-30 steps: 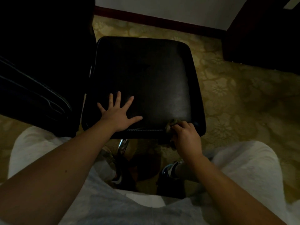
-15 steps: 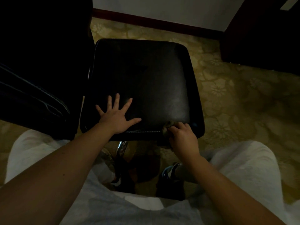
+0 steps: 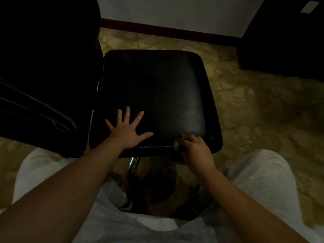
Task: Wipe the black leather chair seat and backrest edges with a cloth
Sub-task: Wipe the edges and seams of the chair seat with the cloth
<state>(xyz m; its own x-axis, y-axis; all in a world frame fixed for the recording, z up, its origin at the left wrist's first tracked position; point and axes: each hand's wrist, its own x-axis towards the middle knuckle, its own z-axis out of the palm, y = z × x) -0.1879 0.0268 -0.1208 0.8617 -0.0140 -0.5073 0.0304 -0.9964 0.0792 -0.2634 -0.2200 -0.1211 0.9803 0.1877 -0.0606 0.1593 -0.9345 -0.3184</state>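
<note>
Right hand (image 3: 196, 151): grip curled round bunched cloth (image 3: 178, 140), seat (image 3: 157, 88) near-right corner.
Left hand (image 3: 128, 133): spread flat, near-left.
Near edge (image 3: 154, 146): runs leftward from cloth, probably next.

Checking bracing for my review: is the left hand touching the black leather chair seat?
Touching. The head view shows the left hand lying flat, fingers spread, on the black leather chair seat near its front edge.

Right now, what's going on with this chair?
A person is wiping a black leather chair seat. The left hand lies flat on the seat's near left part, fingers spread. The right hand grips a bunched cloth against the seat's near edge, close to its right corner.
</note>
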